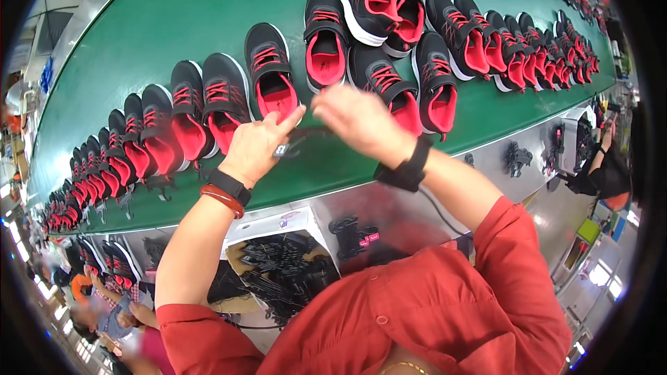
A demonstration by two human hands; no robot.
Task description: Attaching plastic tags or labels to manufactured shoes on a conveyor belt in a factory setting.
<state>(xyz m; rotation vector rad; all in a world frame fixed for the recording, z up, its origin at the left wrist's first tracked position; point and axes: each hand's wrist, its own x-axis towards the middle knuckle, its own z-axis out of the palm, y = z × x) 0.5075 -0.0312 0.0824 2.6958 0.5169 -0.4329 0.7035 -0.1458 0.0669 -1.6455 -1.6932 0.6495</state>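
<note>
Left hand (258, 146) and right hand (361, 121) pinch a small dark tag (292, 144) together above the green conveyor worktop's (174, 14) bare near edge, black-and-red mesh shoes (271, 73) lined behind.

Long green conveyor belt (180, 14): matt, smooth rubber-like sheet, edged w/ dull grey sheet-metal frame (445, 167). Black-and-red lace-up sports shoes (271, 73): knit/mesh cloth uppers, soft red textile lining, white smooth moulded soles. Small black flat tag (281, 149), pinched at left hand (257, 146): appears to be plastic, slight sheen; blurred. Right hand (361, 121) is motion-blurred. Black matt wrist straps (406, 170) are seen on both wrists; a glossy red-brown bangle (222, 200) on the left. Red button shirt (445, 305): woven cloth, matt. Tan cardboard box (240, 250) of black laces: matt.
</note>
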